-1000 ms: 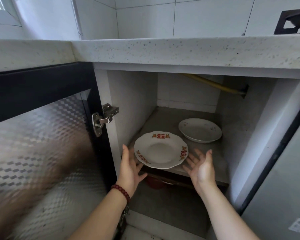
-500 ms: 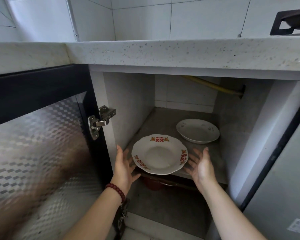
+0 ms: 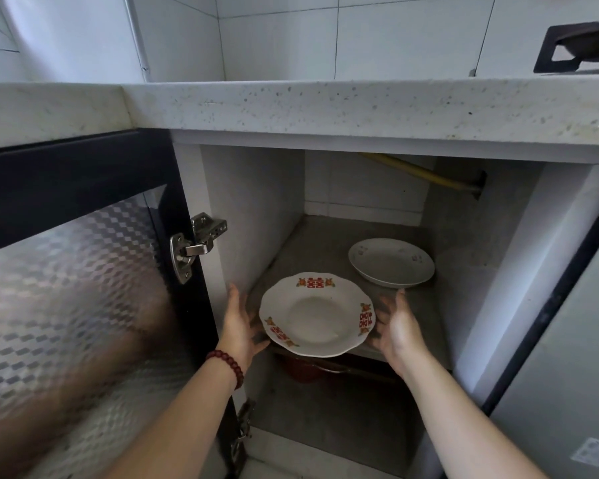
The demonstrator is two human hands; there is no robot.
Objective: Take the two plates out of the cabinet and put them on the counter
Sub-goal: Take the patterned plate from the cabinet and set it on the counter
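Head view:
Hands: left hand (image 3: 240, 326) and right hand (image 3: 396, 328) are spread apart, flanking the red-patterned plate (image 3: 317, 314) at the shelf (image 3: 312, 243) front edge.
Second plate: floral plate (image 3: 391, 261) lies further back on that shelf.
Grip: both rims should be pinched evenly, the plate kept level.
Destination: speckled counter (image 3: 325, 105) runs above the shelf.

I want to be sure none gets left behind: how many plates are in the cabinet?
2. The red-patterned plate sits at the shelf's front edge between the left hand and right hand; the plain plate lies farther back right. The lower compartment is partly hidden.
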